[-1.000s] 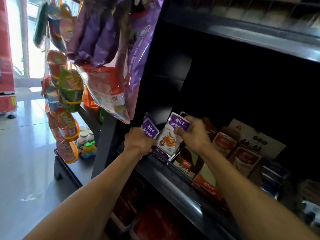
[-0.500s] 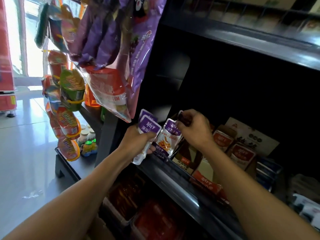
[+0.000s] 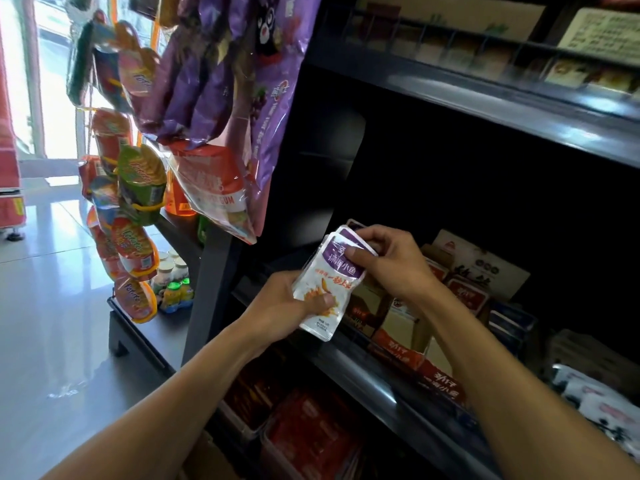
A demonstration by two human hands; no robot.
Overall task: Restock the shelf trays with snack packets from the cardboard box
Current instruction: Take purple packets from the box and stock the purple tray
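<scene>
1. A small stack of snack packets point(image 3: 327, 289), white with purple tops, was held in front of the shelf point(image 3: 363, 372), just above its front edge and not yet set down.
2. The left hand point(image 3: 294, 306) was clamped on the lower part of the stack, with the thumb pressed across the front packet.
3. The right hand point(image 3: 388, 261) was pinched on the top edge of the stack, the thumb lying over the purple band, as if the packets were being squared up or one was being peeled off.
4. The restocking was judged to be under way: display trays point(image 3: 398, 323) of red and brown packets were already seen standing on the shelf to the right, while the held packets were still to be placed. The cardboard box could not be made out with certainty.
5. Hanging bags point(image 3: 221, 81) in purple and red were seen close above and to the left, crowding the approach to the dark left end of the shelf.
6. Red packs point(image 3: 311, 434) were stocked on the level below.
</scene>
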